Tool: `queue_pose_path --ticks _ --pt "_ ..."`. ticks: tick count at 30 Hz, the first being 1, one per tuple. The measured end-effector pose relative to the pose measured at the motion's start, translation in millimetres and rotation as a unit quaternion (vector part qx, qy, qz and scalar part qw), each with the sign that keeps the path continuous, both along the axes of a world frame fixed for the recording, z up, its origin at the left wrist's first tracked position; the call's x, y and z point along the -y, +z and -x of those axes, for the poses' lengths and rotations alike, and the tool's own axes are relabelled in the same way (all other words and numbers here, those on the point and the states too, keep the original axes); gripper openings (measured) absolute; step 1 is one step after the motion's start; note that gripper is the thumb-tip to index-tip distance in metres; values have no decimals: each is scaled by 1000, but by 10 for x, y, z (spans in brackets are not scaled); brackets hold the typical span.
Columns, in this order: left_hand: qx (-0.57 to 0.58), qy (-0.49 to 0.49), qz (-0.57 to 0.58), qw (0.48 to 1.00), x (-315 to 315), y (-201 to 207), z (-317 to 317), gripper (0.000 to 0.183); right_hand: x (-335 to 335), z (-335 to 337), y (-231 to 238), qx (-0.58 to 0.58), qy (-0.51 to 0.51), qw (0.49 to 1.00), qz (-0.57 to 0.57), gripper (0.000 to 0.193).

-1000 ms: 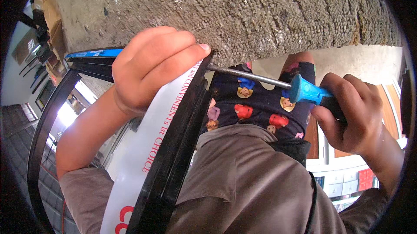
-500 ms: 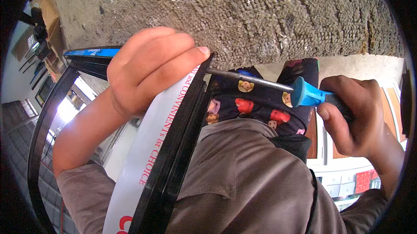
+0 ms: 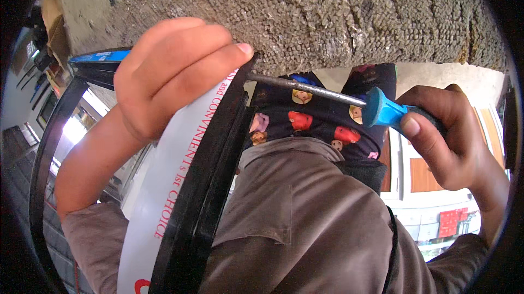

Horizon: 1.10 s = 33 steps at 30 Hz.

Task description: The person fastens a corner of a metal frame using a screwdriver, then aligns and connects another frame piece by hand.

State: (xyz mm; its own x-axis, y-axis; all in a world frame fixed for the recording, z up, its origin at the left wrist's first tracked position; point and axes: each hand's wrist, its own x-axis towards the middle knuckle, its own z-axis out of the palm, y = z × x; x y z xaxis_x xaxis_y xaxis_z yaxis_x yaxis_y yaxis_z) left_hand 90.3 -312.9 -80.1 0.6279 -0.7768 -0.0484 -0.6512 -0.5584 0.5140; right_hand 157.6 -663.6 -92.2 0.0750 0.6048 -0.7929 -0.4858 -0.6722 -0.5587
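Note:
My left hand (image 3: pixel 172 73) is wrapped round the upper end of a black frame bar (image 3: pixel 210 185). A white strip with red print (image 3: pixel 164 190) covers the bar's face, running down toward the lower edge. In my right hand (image 3: pixel 450 135) is a screwdriver (image 3: pixel 382 109) with a blue and black handle. Its metal shaft points left, and its tip meets the side of the bar near the upper end, just beside my left fingertips; whether it sits in a screw or hole is hidden.
A worn grey-brown carpeted surface (image 3: pixel 305 15) lies beyond my hands. More of the black frame (image 3: pixel 41 174) curves down the left side, with a blue strip (image 3: pixel 98 56) on its far bar. Cardboard (image 3: pixel 53 18) stands at the far left.
The frame and my left hand have shifted slightly left and up in the view. The screwdriver has stayed against the bar, still in my right hand, whose grip has turned slightly.

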Motion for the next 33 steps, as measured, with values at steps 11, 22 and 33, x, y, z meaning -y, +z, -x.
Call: queue_pose_path --ticks 11,22,33 --pt "40 -21 8 999 25 40 46 70 69 78 -43 -85 -2 996 7 54" --pt "57 32 34 997 71 -138 -2 49 9 -154 -259 -122 11 991 48 59" --pt "64 89 -8 994 -69 -542 -236 68 18 496 -839 -9 -141 986 -90 38"
